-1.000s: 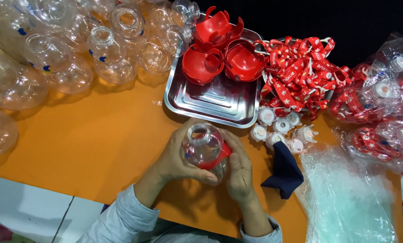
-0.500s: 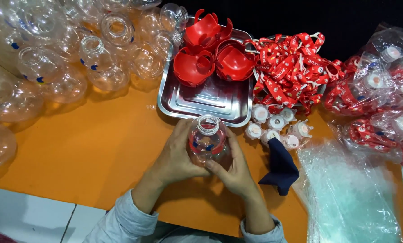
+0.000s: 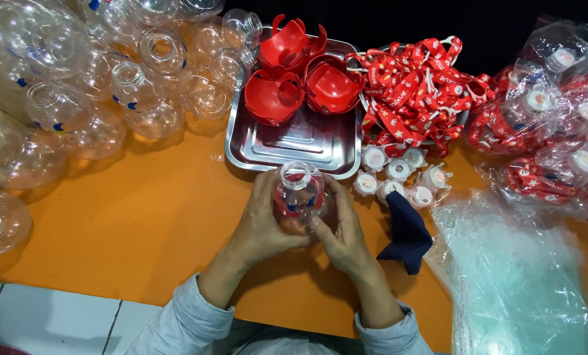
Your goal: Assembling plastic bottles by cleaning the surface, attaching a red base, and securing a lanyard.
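Note:
Both my hands wrap a small clear round plastic bottle (image 3: 298, 192) with a red part inside or behind it, held upright over the orange table just in front of the steel tray. My left hand (image 3: 262, 220) cups its left side. My right hand (image 3: 342, 230) cups its right side, fingers pressed to the bottle. The bottle's open neck points up at the camera.
A steel tray (image 3: 307, 141) holds three red plastic cups (image 3: 274, 97). Several clear empty bottles (image 3: 77, 98) crowd the left and back. Red printed straps (image 3: 415, 89) fill a bowl; white caps (image 3: 399, 177), a dark blue cloth (image 3: 407, 233), clear bags (image 3: 517, 269), bagged finished items (image 3: 557, 118) lie right.
The bottle was tilted with a red piece at its right side; it now stands upright between both hands, slightly closer to the tray.

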